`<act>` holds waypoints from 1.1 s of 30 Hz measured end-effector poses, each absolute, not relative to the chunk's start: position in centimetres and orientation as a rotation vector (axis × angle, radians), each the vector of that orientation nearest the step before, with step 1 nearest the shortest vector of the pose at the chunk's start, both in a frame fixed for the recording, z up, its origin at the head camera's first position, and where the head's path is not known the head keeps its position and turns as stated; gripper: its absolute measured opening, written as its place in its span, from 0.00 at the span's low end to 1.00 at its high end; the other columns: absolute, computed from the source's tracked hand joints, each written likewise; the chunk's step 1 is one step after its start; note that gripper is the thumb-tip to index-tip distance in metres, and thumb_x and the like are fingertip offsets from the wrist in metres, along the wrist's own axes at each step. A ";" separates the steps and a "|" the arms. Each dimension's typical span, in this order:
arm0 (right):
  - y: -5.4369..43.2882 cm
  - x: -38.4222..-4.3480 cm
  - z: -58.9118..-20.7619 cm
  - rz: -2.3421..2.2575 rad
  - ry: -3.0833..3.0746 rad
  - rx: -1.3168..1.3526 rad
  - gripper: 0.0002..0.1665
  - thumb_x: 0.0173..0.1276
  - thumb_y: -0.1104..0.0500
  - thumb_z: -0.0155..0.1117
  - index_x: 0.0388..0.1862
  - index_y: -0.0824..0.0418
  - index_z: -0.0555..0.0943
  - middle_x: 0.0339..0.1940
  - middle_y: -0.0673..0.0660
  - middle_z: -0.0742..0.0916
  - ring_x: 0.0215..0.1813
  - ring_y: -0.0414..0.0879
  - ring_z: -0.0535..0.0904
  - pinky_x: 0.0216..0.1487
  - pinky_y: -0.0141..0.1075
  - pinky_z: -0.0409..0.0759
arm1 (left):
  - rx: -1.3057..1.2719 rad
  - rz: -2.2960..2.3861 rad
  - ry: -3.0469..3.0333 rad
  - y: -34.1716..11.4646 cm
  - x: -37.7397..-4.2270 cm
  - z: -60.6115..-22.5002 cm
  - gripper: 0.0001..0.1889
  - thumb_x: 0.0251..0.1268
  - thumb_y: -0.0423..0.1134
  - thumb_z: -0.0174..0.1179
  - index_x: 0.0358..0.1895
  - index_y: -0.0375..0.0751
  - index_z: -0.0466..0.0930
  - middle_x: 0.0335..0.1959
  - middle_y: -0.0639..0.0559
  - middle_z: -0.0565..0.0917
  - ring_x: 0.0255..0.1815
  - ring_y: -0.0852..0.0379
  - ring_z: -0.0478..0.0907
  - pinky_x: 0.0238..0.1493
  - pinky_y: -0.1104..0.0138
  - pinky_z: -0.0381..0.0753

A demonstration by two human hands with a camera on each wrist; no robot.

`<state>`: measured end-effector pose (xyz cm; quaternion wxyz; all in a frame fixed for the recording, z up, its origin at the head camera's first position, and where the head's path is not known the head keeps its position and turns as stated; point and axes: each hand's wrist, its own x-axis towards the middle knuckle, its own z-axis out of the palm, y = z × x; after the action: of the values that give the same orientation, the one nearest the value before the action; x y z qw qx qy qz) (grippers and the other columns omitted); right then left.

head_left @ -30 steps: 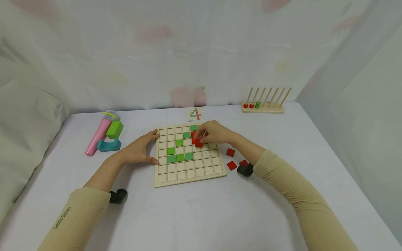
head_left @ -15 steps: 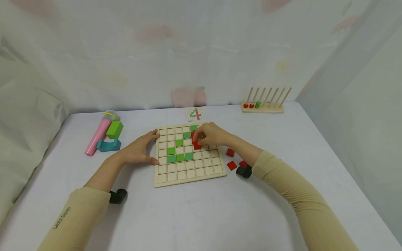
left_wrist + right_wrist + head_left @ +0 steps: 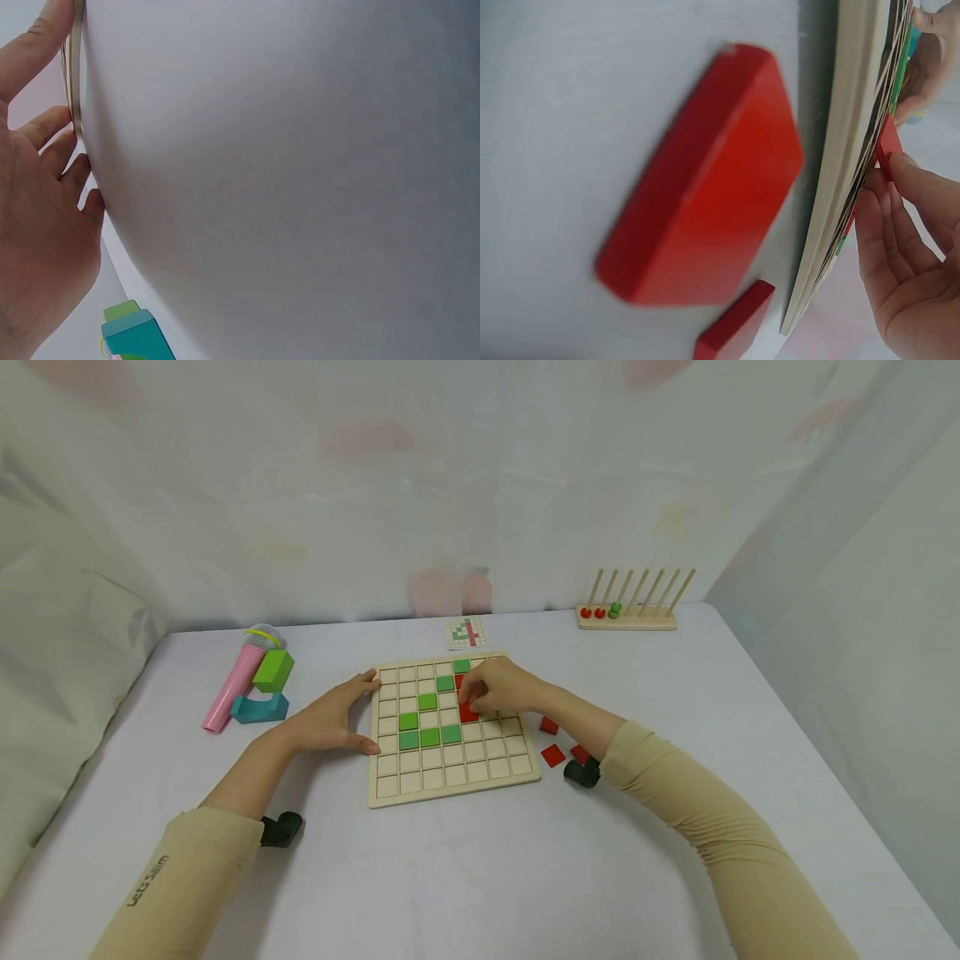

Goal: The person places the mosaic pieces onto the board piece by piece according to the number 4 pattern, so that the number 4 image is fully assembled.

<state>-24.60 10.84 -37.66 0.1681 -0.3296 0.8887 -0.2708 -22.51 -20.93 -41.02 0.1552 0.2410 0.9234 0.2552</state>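
My right hand (image 3: 507,686) is over the middle of the wooden grid board (image 3: 444,778), pinching a red square tile (image 3: 468,715) between thumb and fingers. In the right wrist view this tile (image 3: 887,148) is tilted, one edge at the board's surface. Another red tile (image 3: 460,680) sits in the grid just behind, partly hidden by the fingers. Several green tiles (image 3: 430,737) fill squares left of the red ones. My left hand (image 3: 327,718) spreads along the board's left side, fingertips and thumb touching its edge without curling round it.
Loose red tiles (image 3: 553,755) lie right of the board, below my right forearm. A pattern card (image 3: 467,632) is behind the board. Back right stands a peg rack (image 3: 628,621) with red and green beads. On the left are a pink microphone (image 3: 236,687), a green block (image 3: 273,671) and a teal arch block (image 3: 259,708).
My right hand has shifted slightly toward me and left with the red tile, which now lines up with the red column. My left hand and the board stay where they were.
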 end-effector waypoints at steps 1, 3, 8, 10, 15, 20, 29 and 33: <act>10.8 -24.6 -37.7 -0.768 2.531 -0.938 0.07 0.63 0.65 0.67 0.39 0.57 0.87 0.36 0.51 0.90 0.40 0.40 0.82 0.47 0.30 0.80 | 0.687 0.732 2.645 -20.9 -22.5 -41.0 0.60 0.41 0.55 0.78 0.76 0.32 0.54 0.82 0.37 0.47 0.82 0.33 0.44 0.79 0.38 0.47; 10.8 -24.6 -37.7 -0.762 2.537 -0.938 0.07 0.63 0.65 0.68 0.40 0.57 0.87 0.37 0.51 0.90 0.41 0.40 0.83 0.48 0.31 0.80 | 0.688 0.730 2.646 -20.9 -22.5 -41.0 0.60 0.42 0.54 0.78 0.76 0.32 0.54 0.82 0.37 0.47 0.82 0.32 0.44 0.78 0.37 0.48; 10.8 -24.6 -37.9 -0.748 2.547 -0.927 0.08 0.63 0.63 0.69 0.41 0.56 0.88 0.38 0.51 0.90 0.42 0.41 0.84 0.49 0.32 0.81 | 0.681 0.735 2.642 -21.0 -22.4 -40.9 0.60 0.42 0.54 0.78 0.76 0.32 0.54 0.82 0.36 0.47 0.81 0.32 0.44 0.78 0.37 0.47; 10.8 -24.6 -38.0 -0.745 2.548 -0.922 0.08 0.63 0.63 0.69 0.41 0.56 0.88 0.38 0.51 0.90 0.41 0.41 0.84 0.49 0.32 0.82 | 0.676 0.738 2.638 -21.0 -22.4 -40.8 0.60 0.41 0.54 0.78 0.76 0.32 0.54 0.82 0.36 0.47 0.82 0.32 0.44 0.78 0.37 0.47; 10.9 -24.7 -38.0 -0.746 2.543 -0.922 0.08 0.63 0.62 0.70 0.42 0.55 0.88 0.38 0.50 0.91 0.40 0.40 0.84 0.48 0.31 0.81 | 0.681 0.737 2.634 -20.9 -22.4 -40.7 0.60 0.41 0.54 0.78 0.76 0.32 0.54 0.82 0.36 0.47 0.82 0.32 0.44 0.78 0.37 0.47; 10.9 -24.6 -37.9 -0.749 2.535 -0.933 0.10 0.63 0.63 0.70 0.43 0.56 0.88 0.38 0.51 0.91 0.40 0.40 0.84 0.47 0.31 0.82 | 0.681 0.737 2.634 -20.9 -22.4 -40.6 0.60 0.41 0.55 0.78 0.76 0.32 0.54 0.82 0.36 0.47 0.82 0.32 0.44 0.78 0.37 0.47; 11.5 -24.7 -37.3 -0.787 2.512 -0.894 0.10 0.64 0.65 0.67 0.44 0.57 0.87 0.40 0.52 0.90 0.42 0.43 0.84 0.50 0.34 0.83 | 0.688 0.731 2.641 -21.0 -22.4 -40.8 0.60 0.41 0.55 0.78 0.76 0.32 0.54 0.82 0.36 0.47 0.82 0.32 0.44 0.78 0.37 0.47; 12.3 -24.9 -36.9 -0.777 2.537 -0.862 0.10 0.65 0.64 0.67 0.45 0.57 0.87 0.41 0.52 0.89 0.42 0.43 0.84 0.49 0.34 0.82 | 0.687 0.737 2.641 -20.9 -22.4 -40.8 0.60 0.41 0.54 0.78 0.76 0.32 0.54 0.82 0.35 0.48 0.82 0.32 0.44 0.78 0.37 0.47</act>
<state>-24.94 12.30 -36.86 0.1752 -0.3042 0.8954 -0.2741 -22.44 -20.95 -40.81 0.1567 0.2402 0.9227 0.2576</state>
